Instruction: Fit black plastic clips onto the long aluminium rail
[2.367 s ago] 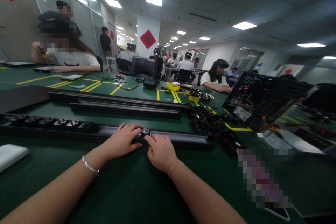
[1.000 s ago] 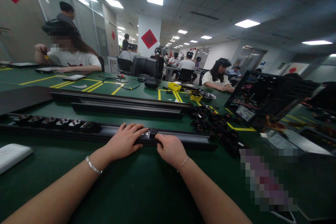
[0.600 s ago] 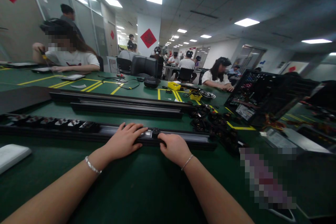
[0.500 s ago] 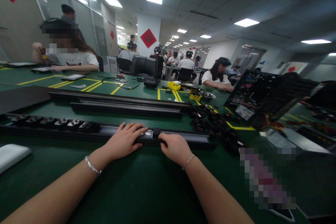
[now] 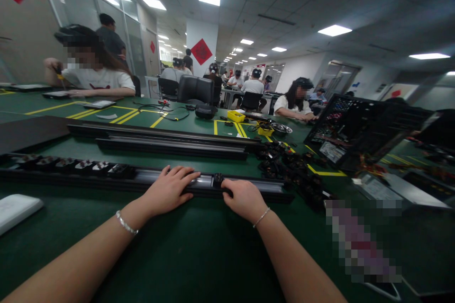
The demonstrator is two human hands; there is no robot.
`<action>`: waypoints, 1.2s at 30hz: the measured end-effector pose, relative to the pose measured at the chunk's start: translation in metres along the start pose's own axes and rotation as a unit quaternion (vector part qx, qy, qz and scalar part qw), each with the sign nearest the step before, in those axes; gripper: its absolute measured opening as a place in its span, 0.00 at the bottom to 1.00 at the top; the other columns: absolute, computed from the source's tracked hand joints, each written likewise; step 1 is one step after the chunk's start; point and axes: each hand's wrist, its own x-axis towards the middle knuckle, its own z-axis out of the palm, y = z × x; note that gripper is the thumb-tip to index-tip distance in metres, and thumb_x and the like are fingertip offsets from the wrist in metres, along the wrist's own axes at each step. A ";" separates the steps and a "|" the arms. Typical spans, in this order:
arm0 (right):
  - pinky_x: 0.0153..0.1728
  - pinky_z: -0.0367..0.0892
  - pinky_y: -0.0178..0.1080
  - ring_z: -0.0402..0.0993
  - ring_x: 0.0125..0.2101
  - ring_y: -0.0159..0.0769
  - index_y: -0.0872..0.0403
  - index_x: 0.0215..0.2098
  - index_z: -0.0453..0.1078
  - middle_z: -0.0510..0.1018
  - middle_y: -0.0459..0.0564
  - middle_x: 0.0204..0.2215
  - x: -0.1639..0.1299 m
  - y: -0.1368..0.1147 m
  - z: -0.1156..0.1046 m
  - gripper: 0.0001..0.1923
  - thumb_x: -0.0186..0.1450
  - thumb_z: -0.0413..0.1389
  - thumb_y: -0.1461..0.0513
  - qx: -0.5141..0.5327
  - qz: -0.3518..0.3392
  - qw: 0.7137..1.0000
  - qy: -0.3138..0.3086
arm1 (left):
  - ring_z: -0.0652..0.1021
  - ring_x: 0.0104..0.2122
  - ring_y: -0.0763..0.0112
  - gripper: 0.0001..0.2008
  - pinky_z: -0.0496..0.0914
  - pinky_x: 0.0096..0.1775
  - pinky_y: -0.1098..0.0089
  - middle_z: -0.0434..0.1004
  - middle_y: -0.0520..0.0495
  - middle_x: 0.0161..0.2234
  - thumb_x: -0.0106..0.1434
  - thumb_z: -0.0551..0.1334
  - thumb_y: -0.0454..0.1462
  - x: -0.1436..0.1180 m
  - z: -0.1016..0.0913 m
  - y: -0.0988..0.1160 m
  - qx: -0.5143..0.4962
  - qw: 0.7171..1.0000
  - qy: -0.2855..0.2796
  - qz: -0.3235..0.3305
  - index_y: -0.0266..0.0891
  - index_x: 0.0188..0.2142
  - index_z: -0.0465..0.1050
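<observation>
Nearest, a white block [image 5: 19, 210] is lying on the green bench [image 5: 177, 255], off to the left. Beyond it, the 2 hands are working at a long black rail [image 5: 261, 186]. The left hand [image 5: 167, 189] is resting over it with fingers spread, holding nothing visible. The right hand [image 5: 245, 196] is curling inward, its index finger touching the right side of a small black module [image 5: 218, 180] — whether the thumb is pinching it too, I cannot tell.

That module is sitting in the rail's channel, between the hands. It is now standing farther right than 2.4 s ago, the right hand shifting with it while the left is staying put — so the bare stretch between is widening, and the module seems to be sliding along the channel. At the rail's left, a row of 6 modules [image 5: 83, 165] is waiting, well apart.

Farther off, 2 more rails [image 5: 170, 147] are lying alongside, and a pile of black parts [image 5: 284, 165] is spreading just beyond the rail's right end.
</observation>
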 end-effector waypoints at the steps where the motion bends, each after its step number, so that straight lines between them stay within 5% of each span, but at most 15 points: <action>1: 0.34 0.59 0.35 0.71 0.33 0.34 0.48 0.39 0.69 0.77 0.45 0.32 0.000 0.000 0.000 0.10 0.61 0.49 0.59 -0.001 0.001 1.000 0.000 | 0.62 0.55 0.56 0.28 0.51 0.55 0.49 0.62 0.48 0.57 0.58 0.57 0.45 0.000 0.000 0.000 0.000 1.000 0.001 0.000 0.53 0.58 0.54; 36: 0.31 0.58 0.34 0.72 0.33 0.35 0.49 0.33 0.69 0.77 0.45 0.32 -0.004 0.015 -0.009 0.09 0.60 0.51 0.55 -0.028 0.037 0.999 -0.012 | 0.62 0.55 0.56 0.28 0.52 0.55 0.50 0.61 0.48 0.58 0.59 0.56 0.45 0.000 0.000 0.000 0.014 1.000 -0.009 0.001 0.53 0.59 0.53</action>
